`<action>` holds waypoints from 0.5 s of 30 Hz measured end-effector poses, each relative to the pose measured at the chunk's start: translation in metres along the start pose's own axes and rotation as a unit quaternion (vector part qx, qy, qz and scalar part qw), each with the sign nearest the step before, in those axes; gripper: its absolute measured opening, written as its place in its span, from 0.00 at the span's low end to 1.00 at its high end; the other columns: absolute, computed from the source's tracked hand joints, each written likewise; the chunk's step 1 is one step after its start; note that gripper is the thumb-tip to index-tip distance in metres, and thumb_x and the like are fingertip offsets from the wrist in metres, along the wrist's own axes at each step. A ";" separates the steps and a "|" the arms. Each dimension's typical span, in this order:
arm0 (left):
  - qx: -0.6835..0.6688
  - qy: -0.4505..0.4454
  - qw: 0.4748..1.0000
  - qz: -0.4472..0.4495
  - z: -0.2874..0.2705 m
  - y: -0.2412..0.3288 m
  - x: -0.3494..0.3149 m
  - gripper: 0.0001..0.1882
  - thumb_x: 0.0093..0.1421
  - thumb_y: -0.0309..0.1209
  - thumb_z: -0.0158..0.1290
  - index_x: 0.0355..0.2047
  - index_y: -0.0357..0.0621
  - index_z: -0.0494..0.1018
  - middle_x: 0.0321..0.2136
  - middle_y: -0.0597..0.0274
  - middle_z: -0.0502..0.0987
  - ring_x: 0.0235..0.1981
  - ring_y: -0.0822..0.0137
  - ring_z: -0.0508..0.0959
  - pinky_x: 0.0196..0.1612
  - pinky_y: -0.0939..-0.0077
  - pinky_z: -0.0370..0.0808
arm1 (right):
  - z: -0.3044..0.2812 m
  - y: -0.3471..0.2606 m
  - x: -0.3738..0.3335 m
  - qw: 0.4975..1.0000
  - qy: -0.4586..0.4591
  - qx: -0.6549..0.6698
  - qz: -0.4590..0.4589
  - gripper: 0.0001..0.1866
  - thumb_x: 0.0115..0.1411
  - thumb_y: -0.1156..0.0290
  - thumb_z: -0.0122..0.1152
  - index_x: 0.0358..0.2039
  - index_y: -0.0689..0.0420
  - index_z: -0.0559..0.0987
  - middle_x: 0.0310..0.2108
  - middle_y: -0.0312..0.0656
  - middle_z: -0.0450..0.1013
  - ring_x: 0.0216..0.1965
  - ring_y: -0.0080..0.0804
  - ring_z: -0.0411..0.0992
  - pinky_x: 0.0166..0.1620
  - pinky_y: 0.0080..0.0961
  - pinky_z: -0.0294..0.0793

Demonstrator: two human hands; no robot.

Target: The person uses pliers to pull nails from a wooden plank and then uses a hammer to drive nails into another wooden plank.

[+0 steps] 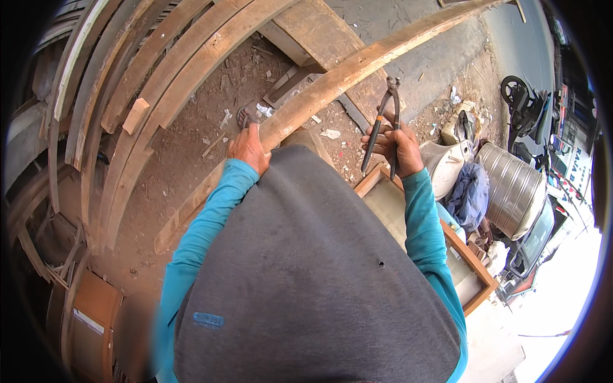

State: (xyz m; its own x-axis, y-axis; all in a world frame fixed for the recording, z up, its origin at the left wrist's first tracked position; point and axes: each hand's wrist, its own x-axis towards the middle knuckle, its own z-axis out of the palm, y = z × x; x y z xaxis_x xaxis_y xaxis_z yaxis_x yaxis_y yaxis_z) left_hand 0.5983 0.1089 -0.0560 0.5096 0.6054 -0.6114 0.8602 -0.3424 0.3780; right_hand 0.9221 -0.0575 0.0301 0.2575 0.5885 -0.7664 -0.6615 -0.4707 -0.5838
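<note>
Nearest, a dark grey garment [313, 255] spreads below and between my two sets of fingers. My left fingers [251, 135] are clamped on the near part of one long wooden beam [345, 76], which slants away ahead and to their right. My right fingers [384, 142] are curled around one pair of pincers [374, 137], its head pointing up beyond them. Below the right fingers lies one wood-edged frame [472, 258], partly hidden by my forearm. One foot [244, 116] shows just beyond the left fingers. The surface under all this is brown earth [172, 159], strewn with chips and paper scraps; left of my left fingers, at least five long planks [172, 70] appear bowed. Ahead, behind the beam, is one wide board [319, 32]. To the right of my right fingers: one blue cloth bundle [469, 195] and one ridged metal drum [511, 188]. Farther out, grey pavement [440, 76] and one dark motorcycle [520, 96] mark an open-air roadside.
</note>
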 end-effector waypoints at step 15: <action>0.059 0.101 0.993 0.016 0.015 0.017 -0.015 0.43 0.45 0.31 0.72 0.60 0.45 0.61 0.48 0.49 0.72 0.53 0.47 0.72 0.53 0.52 0.66 | 0.004 -0.019 0.021 0.955 -0.105 -0.191 0.200 0.32 0.61 0.75 0.40 0.68 0.64 0.61 0.45 0.53 0.75 0.43 0.43 0.80 0.51 0.40 0.83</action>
State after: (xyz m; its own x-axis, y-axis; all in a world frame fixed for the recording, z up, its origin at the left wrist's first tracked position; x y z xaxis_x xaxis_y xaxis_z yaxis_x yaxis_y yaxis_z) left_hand 0.6059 0.0827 -0.0508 0.5322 0.7213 -0.4433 0.8463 -0.4381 0.3031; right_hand 0.9372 -0.0339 0.0264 -0.1343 0.4117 -0.9014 -0.3614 -0.8673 -0.3423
